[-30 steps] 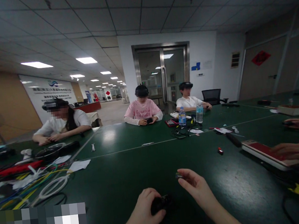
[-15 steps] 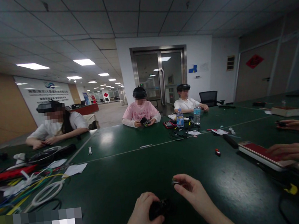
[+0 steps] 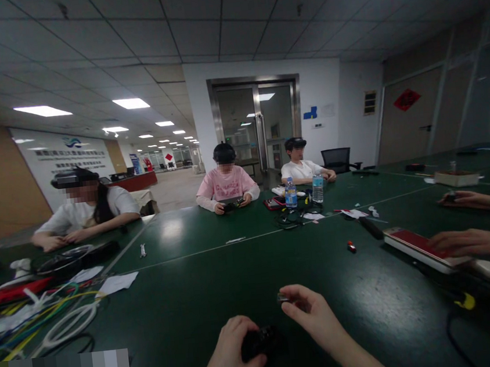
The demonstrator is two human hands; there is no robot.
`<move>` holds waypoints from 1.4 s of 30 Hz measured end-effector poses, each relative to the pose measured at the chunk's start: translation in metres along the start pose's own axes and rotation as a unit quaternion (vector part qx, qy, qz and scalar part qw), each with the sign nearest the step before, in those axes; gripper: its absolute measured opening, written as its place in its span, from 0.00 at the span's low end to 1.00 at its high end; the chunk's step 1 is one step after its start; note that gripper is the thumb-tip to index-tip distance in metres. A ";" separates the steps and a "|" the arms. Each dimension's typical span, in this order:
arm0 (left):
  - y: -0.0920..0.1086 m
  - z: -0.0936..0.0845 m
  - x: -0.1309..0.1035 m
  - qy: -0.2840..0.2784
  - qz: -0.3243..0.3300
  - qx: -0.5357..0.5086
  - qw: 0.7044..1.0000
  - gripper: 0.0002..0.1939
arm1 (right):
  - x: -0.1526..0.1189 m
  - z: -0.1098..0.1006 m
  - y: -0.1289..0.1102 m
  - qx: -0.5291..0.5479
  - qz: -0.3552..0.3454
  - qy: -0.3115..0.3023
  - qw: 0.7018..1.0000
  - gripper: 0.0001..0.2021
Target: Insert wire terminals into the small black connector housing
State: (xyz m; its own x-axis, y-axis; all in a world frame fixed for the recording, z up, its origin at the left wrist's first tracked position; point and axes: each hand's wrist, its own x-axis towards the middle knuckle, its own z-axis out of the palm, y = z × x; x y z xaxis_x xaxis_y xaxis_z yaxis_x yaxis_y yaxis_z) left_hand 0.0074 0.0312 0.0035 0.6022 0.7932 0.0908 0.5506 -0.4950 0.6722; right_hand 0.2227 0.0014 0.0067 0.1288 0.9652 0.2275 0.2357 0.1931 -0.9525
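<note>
Near the front edge of the view, my left hand (image 3: 234,351) is wrapped round a small black device (image 3: 259,341), whose exact kind is too dark to make out. To its right and slightly higher, my right hand (image 3: 309,315) pinches a small shiny metal piece (image 3: 282,298) between thumb and forefinger. The piece is held apart from the black device, above the dark green table (image 3: 188,306). What lies under my right hand's curled fingers is hidden.
Tangled cables (image 3: 67,327) and a paper sheet (image 3: 118,283) lie at the left. A red-topped white box (image 3: 413,247) sits at the right under another person's hand (image 3: 465,242). Two bottles (image 3: 290,195), a small red object (image 3: 351,246) and a wrench (image 3: 142,250) stand or lie farther off.
The whole view has shifted, so the room and table things sit slightly farther left. Both my hands keep nearly the same pose and grip.
</note>
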 end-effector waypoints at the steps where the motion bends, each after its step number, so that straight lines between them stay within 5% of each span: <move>1: 0.000 0.000 0.000 0.001 0.000 -0.002 1.000 0.16 | 0.000 0.000 0.000 0.000 -0.002 -0.003 1.000 0.13; 10: 0.004 -0.003 -0.007 0.013 -0.037 -0.075 0.996 0.19 | 0.000 -0.002 0.000 -0.015 0.016 -0.029 0.999 0.14; 25: 0.001 0.003 -0.004 0.001 0.007 -0.182 0.983 0.20 | -0.014 0.012 -0.013 -0.110 -0.037 -0.154 0.981 0.11; 42: -0.001 0.003 -0.001 -0.009 -0.014 -0.286 0.958 0.18 | -0.016 0.013 -0.014 -0.077 -0.038 -0.167 0.982 0.17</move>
State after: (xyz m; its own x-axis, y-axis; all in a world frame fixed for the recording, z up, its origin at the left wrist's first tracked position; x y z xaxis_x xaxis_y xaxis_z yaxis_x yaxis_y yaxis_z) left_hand 0.0084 0.0294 0.0004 0.6053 0.7939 0.0582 0.1630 -0.1951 0.9671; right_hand 0.2047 -0.0147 0.0137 -0.2130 0.9578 0.1932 0.3782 0.2631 -0.8876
